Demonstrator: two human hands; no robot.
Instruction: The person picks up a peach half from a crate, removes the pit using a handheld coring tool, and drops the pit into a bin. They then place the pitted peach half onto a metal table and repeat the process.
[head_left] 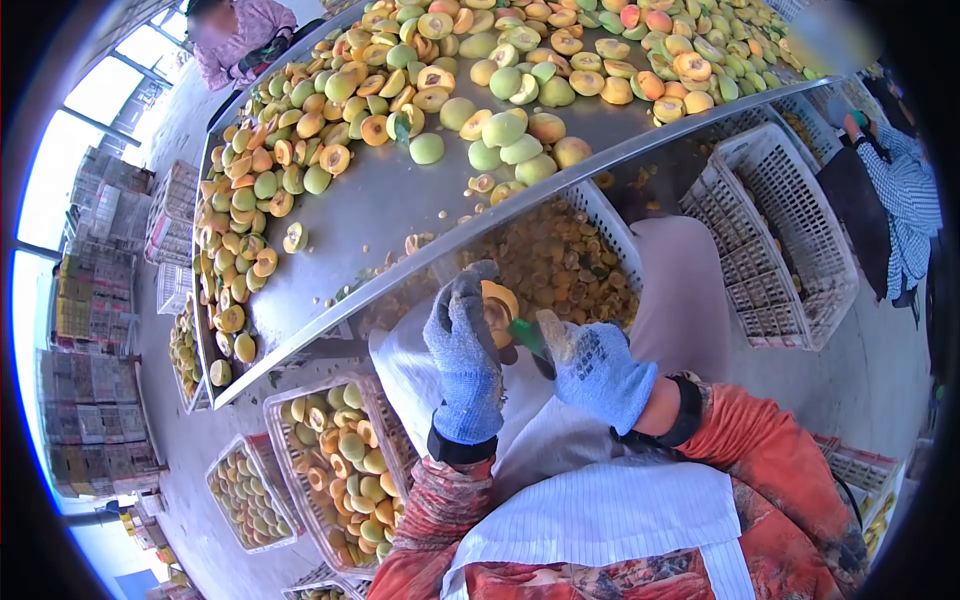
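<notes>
My left hand, in a blue knit glove, is closed on a halved apricot whose orange cut face is turned to the right. My right hand, gloved alike, grips a small tool with a green handle. The green part reaches to the right edge of the fruit; its working end is hidden. Both hands are above my lap, just in front of the metal table. Beneath the table edge, a white crate holds small brown-orange pieces that look like pits and scraps.
Halved apricots are heaped along the table's far and left sides. A crate of halves stands left of me, another crate beyond it. White crates stand at right. One person is across the table, another at right.
</notes>
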